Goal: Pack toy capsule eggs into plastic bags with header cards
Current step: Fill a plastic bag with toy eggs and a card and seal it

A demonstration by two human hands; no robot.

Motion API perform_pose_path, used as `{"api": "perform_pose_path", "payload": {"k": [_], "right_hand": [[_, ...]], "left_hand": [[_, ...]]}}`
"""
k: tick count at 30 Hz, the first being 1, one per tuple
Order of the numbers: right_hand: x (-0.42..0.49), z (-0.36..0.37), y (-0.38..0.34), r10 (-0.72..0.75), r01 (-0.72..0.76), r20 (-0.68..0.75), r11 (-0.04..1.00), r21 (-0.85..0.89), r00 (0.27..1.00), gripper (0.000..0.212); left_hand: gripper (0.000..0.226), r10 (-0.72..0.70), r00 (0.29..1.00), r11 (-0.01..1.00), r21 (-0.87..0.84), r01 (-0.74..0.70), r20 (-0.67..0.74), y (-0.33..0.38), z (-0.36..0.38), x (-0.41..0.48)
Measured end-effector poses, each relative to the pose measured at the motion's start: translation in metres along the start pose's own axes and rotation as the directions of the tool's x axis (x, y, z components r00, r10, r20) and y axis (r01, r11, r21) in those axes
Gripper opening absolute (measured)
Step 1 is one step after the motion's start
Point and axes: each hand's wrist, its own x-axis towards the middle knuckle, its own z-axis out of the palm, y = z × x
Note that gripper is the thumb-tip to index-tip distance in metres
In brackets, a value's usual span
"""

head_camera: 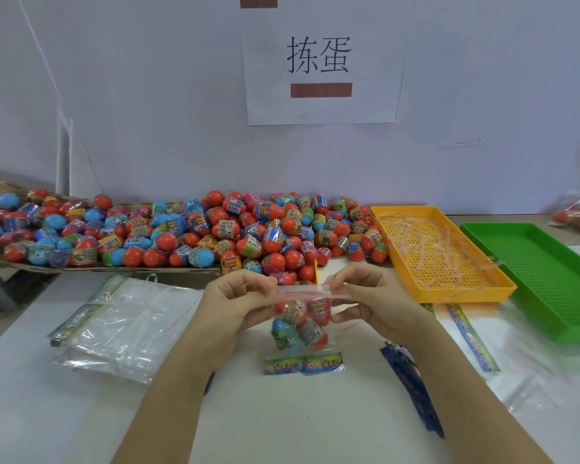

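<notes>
A clear plastic bag (300, 329) with several capsule eggs inside hangs upside down above the white table, its colourful header card (302, 364) at the bottom. My left hand (230, 304) pinches the bag's open top edge on the left. My right hand (372, 303) pinches the same edge on the right, and the edge is stretched flat between them. A big heap of red and blue capsule eggs (195, 232) lies behind my hands.
A stack of empty clear bags with header cards (121, 326) lies at the left. An orange tray (449, 289) holding thin clear strips and a green tray (549, 283) stand at the right. Loose header cards (472, 339) and a dark blue packet (412, 383) lie near my right arm.
</notes>
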Motion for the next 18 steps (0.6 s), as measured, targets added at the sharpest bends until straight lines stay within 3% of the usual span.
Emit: {"api": "perform_pose_path", "payload": {"k": [3, 6, 9, 14, 18], "right_hand": [[-0.003, 0.003, -0.008, -0.076, 0.077, 0.012, 0.996, -0.038, 0.997, 0.005], [-0.007, 0.005, -0.016, -0.187, 0.188, 0.021, 0.978, -0.087, 0.982, 0.033], [-0.011, 0.009, -0.025, -0.279, 0.28, 0.025, 0.953, -0.114, 0.96, 0.038], [-0.014, 0.015, -0.03, -0.342, 0.339, 0.005, 0.928, -0.156, 0.94, 0.045], [-0.015, 0.018, -0.032, -0.36, 0.353, -0.006, 0.916, -0.191, 0.933, 0.046]], "left_hand": [[0.049, 0.056, 0.998, 0.998, -0.017, -0.055, 0.024, 0.004, 0.001, -0.002], [0.033, 0.138, 0.99, 0.988, -0.069, -0.136, 0.037, 0.014, 0.003, -0.008], [0.024, 0.169, 0.985, 0.982, -0.09, -0.166, 0.03, 0.022, 0.004, -0.013], [0.055, 0.049, 0.998, 0.965, -0.254, -0.059, -0.045, 0.028, 0.01, -0.014], [0.042, 0.085, 0.989, 0.993, -0.073, -0.094, -0.118, 0.024, 0.014, -0.014]]}}
